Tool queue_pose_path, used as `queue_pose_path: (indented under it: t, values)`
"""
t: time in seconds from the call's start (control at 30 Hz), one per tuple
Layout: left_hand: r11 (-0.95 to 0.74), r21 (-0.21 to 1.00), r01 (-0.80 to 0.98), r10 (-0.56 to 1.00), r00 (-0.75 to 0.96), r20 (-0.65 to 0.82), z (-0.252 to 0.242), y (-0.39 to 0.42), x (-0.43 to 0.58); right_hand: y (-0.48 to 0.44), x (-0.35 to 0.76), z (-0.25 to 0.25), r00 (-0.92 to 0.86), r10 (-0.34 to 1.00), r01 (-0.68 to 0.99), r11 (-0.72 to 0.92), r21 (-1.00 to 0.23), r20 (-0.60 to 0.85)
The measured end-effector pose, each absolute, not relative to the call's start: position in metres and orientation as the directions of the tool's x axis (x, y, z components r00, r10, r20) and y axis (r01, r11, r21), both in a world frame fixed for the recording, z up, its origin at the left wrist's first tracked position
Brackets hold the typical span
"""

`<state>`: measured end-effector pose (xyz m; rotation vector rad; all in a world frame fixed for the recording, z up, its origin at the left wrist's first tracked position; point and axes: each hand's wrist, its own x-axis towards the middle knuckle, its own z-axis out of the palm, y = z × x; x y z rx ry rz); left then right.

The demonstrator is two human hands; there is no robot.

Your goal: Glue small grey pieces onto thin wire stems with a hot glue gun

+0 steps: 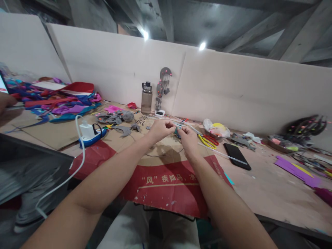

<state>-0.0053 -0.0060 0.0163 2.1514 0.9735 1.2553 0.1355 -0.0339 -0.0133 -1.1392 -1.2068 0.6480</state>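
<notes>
My left hand reaches out over the middle of the table with its fingers pinched together. Close beside it my right hand is closed, thumb and fingertips pinching a small blue-grey piece. The fingers cover most of this piece, so its kind is hard to tell. Whether the left fingertips grip the same piece or a thin thread is hidden. Below both hands lies a cardboard sheet with a red printed part. Yellow-handled scissors and red-handled scissors lie right of my right hand.
Grey felt pieces and a power strip are on the left. A bottle and a grey moon-shaped hanging ornament are at the white back panel. A black phone lies right. Another person's hand shows far left, near coloured fabric.
</notes>
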Motion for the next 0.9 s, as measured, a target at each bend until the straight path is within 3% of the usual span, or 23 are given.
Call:
queue_pose_path:
  t: [0.3, 0.47, 0.7, 0.9]
  values:
    - [-0.679, 0.63, 0.376, 0.733, 0.317, 0.601, 0.0177, -0.0095, -0.0056, -0.0416, 0.1312, -0.0085, 0.276, 0.858, 0.311, 0.346, -0.885, 0.433]
    - [-0.632, 0.699, 0.336, 0.774, 0.317, 0.548, 0.019, -0.0097, -0.0057, -0.04, 0.132, -0.011, 0.265, 0.859, 0.317, 0.351, -0.881, 0.438]
    - [-0.437, 0.877, 0.201, 0.859, 0.382, 0.34, 0.02, -0.0064, -0.0058, -0.0372, 0.1346, -0.0131, 0.266, 0.872, 0.233, 0.355, -0.905, 0.41]
    - [-0.519, 0.82, 0.242, 0.824, 0.398, 0.404, 0.0206, -0.0075, -0.0073, -0.0363, 0.1349, -0.0143, 0.278, 0.869, 0.245, 0.348, -0.905, 0.41]
